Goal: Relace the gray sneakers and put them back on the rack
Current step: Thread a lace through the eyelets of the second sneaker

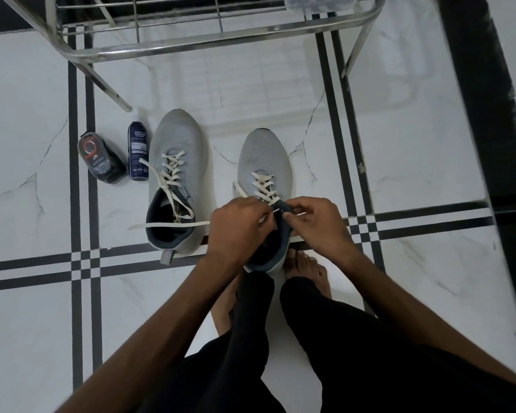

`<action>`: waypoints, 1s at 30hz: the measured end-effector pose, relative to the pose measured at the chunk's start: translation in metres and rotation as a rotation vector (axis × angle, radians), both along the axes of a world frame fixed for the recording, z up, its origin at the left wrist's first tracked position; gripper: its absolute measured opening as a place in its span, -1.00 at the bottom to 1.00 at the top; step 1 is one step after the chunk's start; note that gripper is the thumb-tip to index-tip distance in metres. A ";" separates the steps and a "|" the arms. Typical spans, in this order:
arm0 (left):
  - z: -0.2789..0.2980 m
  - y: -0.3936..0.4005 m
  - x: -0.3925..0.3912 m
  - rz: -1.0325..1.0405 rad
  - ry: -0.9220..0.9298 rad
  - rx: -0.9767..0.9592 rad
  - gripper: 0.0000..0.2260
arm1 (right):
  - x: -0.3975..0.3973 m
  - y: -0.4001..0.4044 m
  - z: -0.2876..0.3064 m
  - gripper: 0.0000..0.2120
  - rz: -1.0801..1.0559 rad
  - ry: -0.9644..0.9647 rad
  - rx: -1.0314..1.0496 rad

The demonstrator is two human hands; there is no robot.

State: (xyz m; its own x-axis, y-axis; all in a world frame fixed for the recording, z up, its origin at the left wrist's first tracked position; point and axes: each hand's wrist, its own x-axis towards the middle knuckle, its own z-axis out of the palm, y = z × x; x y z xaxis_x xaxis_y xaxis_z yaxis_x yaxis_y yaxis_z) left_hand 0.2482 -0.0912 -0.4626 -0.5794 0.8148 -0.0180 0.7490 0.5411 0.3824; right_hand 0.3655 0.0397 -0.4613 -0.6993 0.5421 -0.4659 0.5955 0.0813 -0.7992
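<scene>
Two hands at the right sneaker [265,162] — left hand [236,225] and right hand [313,222] each pinching lace [264,186] ends by the tongue, left sneaker [176,150] beside — rack [209,40] beyond the fingertips.

The floor [429,293] is glossy white marble-look tile with thin grey veins and dark inlaid stripes; it mirrors the rack faintly. The rack [191,43] along the top of the frame is shiny bare metal tube and wire. Both sneakers, left [176,150] and right [264,156], have matt grey perforated mesh cloth uppers with dark padded cloth collars, and flat off-white woven laces [170,171]. At left, the dark blue bottle [137,150] and black bottle [99,156] look like smooth, slightly glossy plastic.
</scene>
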 end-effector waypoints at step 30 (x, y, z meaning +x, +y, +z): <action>-0.006 0.010 -0.005 -0.140 0.102 0.139 -0.90 | -0.002 0.007 0.000 -0.88 -0.053 0.022 -0.120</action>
State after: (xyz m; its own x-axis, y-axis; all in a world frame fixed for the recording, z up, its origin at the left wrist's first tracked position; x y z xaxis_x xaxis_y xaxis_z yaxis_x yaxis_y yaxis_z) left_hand 0.2436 -0.0813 -0.4688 -0.4534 0.8781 0.1531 0.8519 0.3764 0.3642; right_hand 0.3634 0.0470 -0.4608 -0.6821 0.5194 -0.5148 0.5788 -0.0468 -0.8141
